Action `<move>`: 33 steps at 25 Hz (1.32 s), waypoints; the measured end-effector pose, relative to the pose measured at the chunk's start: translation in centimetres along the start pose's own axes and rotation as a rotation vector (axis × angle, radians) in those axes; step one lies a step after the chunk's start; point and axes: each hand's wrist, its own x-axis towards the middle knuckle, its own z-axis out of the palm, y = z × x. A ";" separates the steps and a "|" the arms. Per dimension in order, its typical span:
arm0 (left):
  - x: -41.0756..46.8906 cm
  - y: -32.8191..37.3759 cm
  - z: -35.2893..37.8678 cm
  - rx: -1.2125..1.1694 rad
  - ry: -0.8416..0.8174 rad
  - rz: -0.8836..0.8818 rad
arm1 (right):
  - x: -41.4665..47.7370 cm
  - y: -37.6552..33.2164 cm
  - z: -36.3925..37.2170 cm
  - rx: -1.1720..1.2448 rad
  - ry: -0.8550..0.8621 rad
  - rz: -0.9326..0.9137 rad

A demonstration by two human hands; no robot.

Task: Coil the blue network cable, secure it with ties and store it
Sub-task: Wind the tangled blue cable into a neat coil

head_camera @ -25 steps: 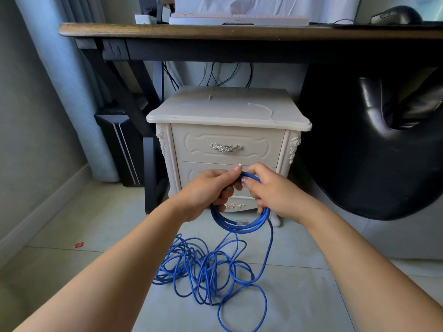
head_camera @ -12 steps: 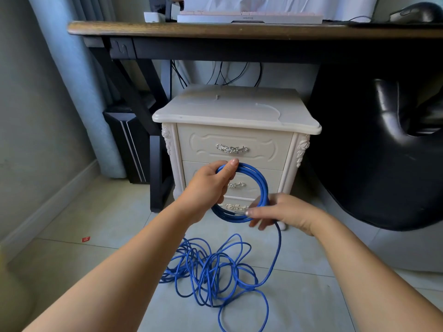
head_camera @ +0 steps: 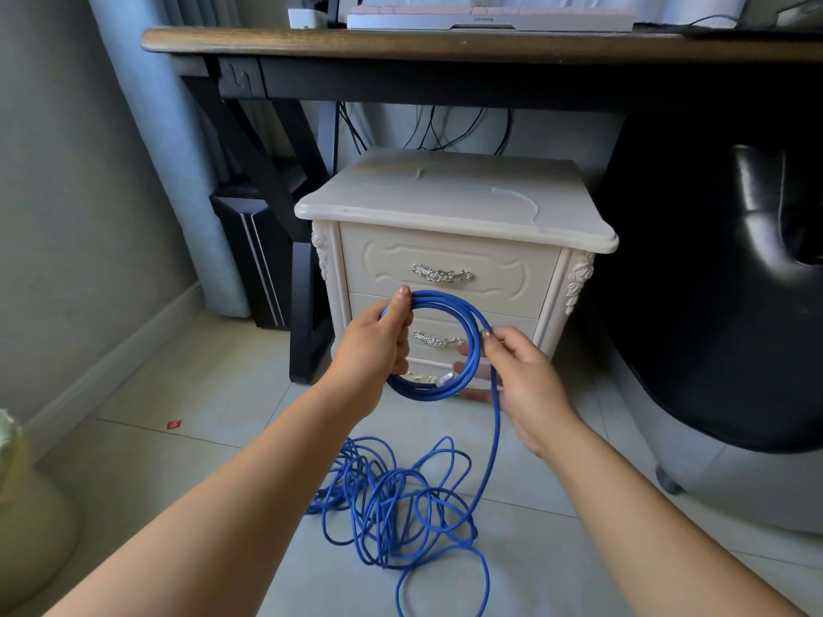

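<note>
A blue network cable (head_camera: 467, 331) forms a round coil of a few loops in front of the cream nightstand. My left hand (head_camera: 374, 345) grips the coil's left side, thumb up along the top. My right hand (head_camera: 519, 371) pinches the cable at the coil's right side, where one strand drops to the floor. The rest of the blue cable lies in a loose tangle (head_camera: 392, 501) on the tiles between my forearms. A clear plug end (head_camera: 445, 379) shows at the coil's bottom. Two pale ties (head_camera: 516, 195) lie on the nightstand top.
The cream nightstand (head_camera: 454, 256) with two drawers stands under a dark wooden desk (head_camera: 401, 42). A black chair (head_camera: 712, 305) fills the right. A black tower (head_camera: 254, 256) and a curtain stand at the left. A small red scrap (head_camera: 173, 423) lies on the floor.
The coil has widened into a full ring and risen. My right hand slid from the coil's top down and around to its right side, feeding in more cable. The camera moved nearer.
</note>
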 end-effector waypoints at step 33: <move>-6.0 2.0 0.5 0.401 -0.248 0.214 | -6.1 -5.2 0.5 -0.511 -0.118 -0.221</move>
